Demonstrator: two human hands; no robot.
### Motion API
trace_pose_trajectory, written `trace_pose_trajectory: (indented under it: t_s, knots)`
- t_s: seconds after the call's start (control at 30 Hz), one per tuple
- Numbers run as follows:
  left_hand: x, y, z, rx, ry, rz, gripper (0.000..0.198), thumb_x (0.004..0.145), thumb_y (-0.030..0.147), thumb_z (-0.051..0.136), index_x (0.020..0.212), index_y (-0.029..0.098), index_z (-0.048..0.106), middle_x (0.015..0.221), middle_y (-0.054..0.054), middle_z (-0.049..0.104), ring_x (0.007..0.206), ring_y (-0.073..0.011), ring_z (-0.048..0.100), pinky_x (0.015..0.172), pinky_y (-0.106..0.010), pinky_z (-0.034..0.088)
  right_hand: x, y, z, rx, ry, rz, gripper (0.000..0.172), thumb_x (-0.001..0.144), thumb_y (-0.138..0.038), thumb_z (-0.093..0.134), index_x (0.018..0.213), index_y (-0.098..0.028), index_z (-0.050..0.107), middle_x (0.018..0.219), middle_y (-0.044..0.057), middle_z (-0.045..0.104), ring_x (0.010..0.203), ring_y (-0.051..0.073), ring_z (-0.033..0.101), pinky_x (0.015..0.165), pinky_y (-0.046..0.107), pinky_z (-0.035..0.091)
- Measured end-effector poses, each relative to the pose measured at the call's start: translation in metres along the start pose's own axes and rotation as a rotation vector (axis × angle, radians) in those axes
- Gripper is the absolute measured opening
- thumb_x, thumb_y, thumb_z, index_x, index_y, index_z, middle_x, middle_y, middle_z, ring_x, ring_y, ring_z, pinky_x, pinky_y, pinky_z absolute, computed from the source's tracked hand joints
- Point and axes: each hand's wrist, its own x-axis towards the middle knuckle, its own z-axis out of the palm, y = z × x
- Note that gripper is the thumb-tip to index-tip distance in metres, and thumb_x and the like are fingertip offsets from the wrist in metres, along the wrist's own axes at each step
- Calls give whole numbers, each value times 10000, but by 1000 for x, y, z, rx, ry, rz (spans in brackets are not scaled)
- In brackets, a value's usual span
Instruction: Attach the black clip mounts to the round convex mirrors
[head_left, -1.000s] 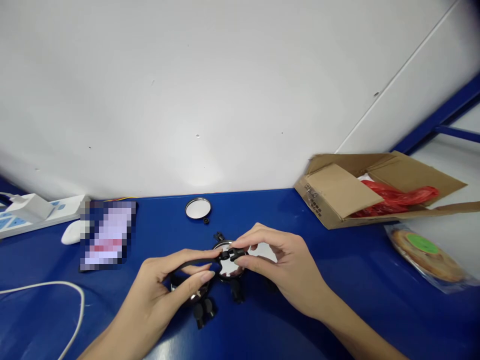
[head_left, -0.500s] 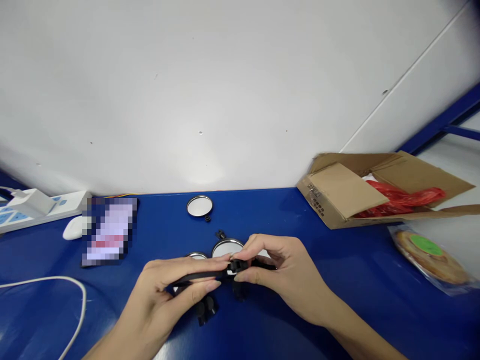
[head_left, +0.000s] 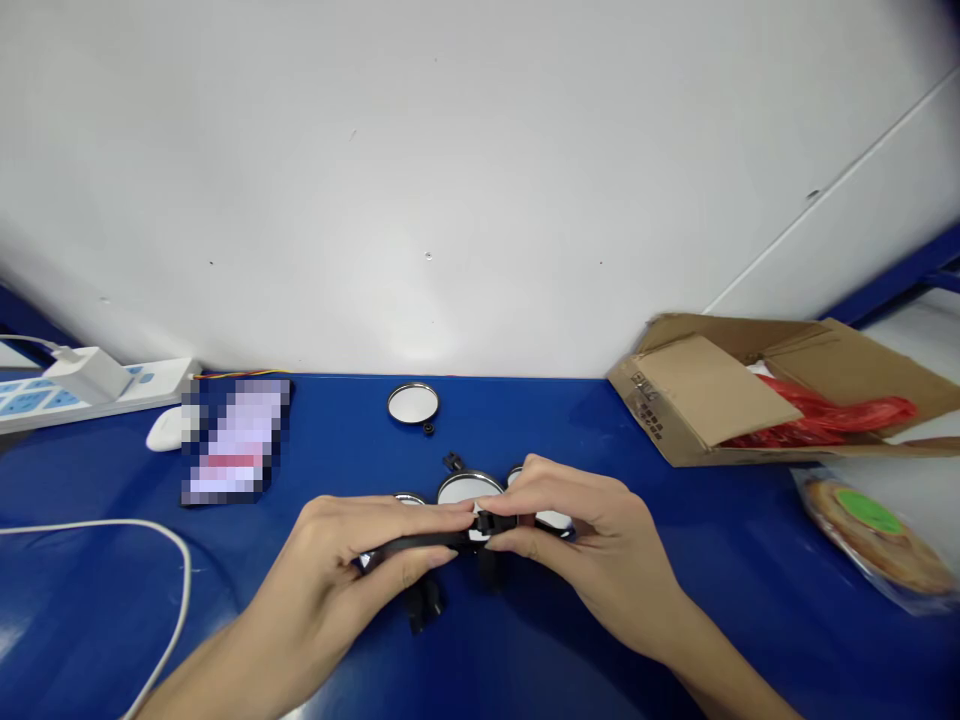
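The left hand (head_left: pixel 330 547) and the right hand (head_left: pixel 596 553) are held close together near the middle of the blue table (head_left: pixel 540 425), with their fingertips meeting. A black strap (head_left: pixel 420 541) is pinched between the thumb and fingers of the left hand, and a black clip (head_left: pixel 487 522) on the strap is pinched by the right hand. Beneath and around the hands, a cluster of round mirrors with metal rims is partly hidden; the largest mirror (head_left: pixel 469 489) lies just behind the clip. Black knobbed mounts (head_left: pixel 424 605) lie beside the left hand, towards the near edge.

A white cable (head_left: pixel 97 522) curves across the left of the table. A power strip (head_left: pixel 112 388) with a white plug (head_left: pixel 90 375) lies along the far left edge, with a white mouse (head_left: pixel 166 430) and a pixelated flat item (head_left: pixel 236 440) beside it. A single mirror (head_left: pixel 413 403) lies near the far edge, a small black knob (head_left: pixel 428 428) touching its rim. A cardboard box (head_left: pixel 697 395) holding a red plastic bag (head_left: pixel 821 420) sits at the far right corner.
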Motion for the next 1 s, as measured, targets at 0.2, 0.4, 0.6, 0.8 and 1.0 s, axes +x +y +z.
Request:
trace_pose_trajectory:
  t_s: [0.2,0.4,0.6,0.8,1.0]
  knots:
    - [-5,-2,3,4,-21,25,346,1125,292,740,1417,450,838,1226,-6,912,1021,-262,858,894,-338,675,2,1,1,74,5,15,197,959,-255,948,1143,-321,924,853,22,790,751,185,673,689,331,555]
    - [-8,-13,11,-35,43,119,381,1115,252,740,1431,447,824,1307,-37,895,941,-269,868,859,-377,694,2,2,2,84,-7,34,167,953,-273,956,1114,-309,932,834,24,785,739,185,661,671,333,542]
    - [-7,-8,12,-40,22,128,360,1110,246,749,1398,437,850,1171,-27,924,915,-261,866,830,-363,700,2,-1,7,97,-23,-3,171,948,-281,965,1112,-312,927,827,18,811,742,183,673,688,332,538]
    - [-6,-4,10,-22,47,14,302,1101,326,777,1360,451,868,1085,15,916,869,-224,841,813,-315,669,2,-4,8,-17,17,-36,141,1006,-303,911,1147,-313,905,779,-10,746,685,158,629,655,315,519]
    - [-6,-10,9,-167,168,-208,518,966,465,918,1453,352,787,1037,-21,900,829,-235,826,738,-293,681,0,-5,11,-237,24,-189,223,1065,-291,840,1287,-309,835,880,4,789,737,174,690,745,344,601]
